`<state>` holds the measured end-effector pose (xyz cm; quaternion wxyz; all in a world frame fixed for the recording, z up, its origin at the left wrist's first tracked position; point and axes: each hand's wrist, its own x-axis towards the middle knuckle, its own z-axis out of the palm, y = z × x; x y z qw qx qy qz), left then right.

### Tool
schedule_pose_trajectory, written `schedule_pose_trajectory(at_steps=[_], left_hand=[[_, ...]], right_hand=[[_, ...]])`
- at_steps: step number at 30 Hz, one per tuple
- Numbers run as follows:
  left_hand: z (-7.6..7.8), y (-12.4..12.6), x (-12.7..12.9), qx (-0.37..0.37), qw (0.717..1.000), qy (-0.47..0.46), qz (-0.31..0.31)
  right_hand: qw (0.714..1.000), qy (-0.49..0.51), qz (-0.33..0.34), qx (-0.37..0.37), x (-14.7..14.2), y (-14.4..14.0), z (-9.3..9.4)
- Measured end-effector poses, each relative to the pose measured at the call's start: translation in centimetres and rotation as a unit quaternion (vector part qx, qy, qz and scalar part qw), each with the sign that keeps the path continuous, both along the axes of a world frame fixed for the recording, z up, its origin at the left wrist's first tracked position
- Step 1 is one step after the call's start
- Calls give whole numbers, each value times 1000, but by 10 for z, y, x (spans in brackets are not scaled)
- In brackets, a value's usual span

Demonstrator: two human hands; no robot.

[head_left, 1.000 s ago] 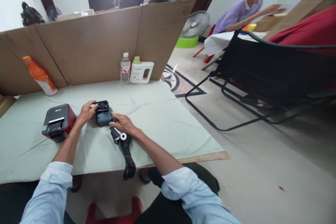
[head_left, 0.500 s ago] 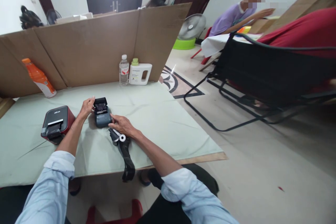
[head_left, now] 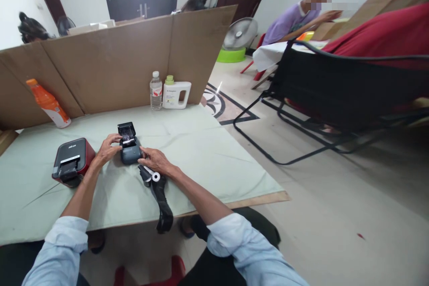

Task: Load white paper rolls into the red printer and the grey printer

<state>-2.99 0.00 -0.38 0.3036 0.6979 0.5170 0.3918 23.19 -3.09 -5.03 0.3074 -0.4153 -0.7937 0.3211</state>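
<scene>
1. An orange bottle (head_left: 48,103) leans against the cardboard screen (head_left: 110,62) at the far left of the counter (head_left: 208,156), well to the left of the small dark printer (head_left: 130,149) that serves as landmark here.
2. A red printer (head_left: 69,161) with a black top stands on the counter to the left of the small dark printer, near it but apart.
3. The left hand (head_left: 107,148) lies against the left side of the small dark printer, fingers curled loosely onto its edge; it touches the casing, and whether it truly clamps it cannot be told.
4. The small dark printer sits on the pale green cover of the counter, between the two hands, with its lid (head_left: 126,132) tipped up and back so the inside shows.
5. The right hand (head_left: 154,161) rests at the right front corner of the small dark printer, fingertips touching the body, palm down and fingers half bent, closed on nothing.
6. A white paper roll (head_left: 156,176) lies just in front of the small dark printer, under the right wrist, on a black strap (head_left: 162,203) that runs over the near edge of the counter.
7. A clear water bottle (head_left: 155,91) and a white jug (head_left: 176,93) stand side by side behind the small dark printer, by the cardboard screen.
8. Far right of the printer, off the counter, stands a black folding chair (head_left: 335,94); beyond it a person in a purple top (head_left: 288,20) sits at another table.
</scene>
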Motion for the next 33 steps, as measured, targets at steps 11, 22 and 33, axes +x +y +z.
schedule_pose_trajectory(at_steps=[11, 22, 33], left_hand=[[3, 7, 25, 44, 997, 52, 39], [23, 2, 44, 40, 993, 21, 107], [75, -33, 86, 90, 991, 97, -37]], right_hand=[[996, 80, 26, -19, 4, 7, -7], [989, 147, 3, 3, 9, 13, 2], [936, 346, -20, -68, 15, 0, 54]])
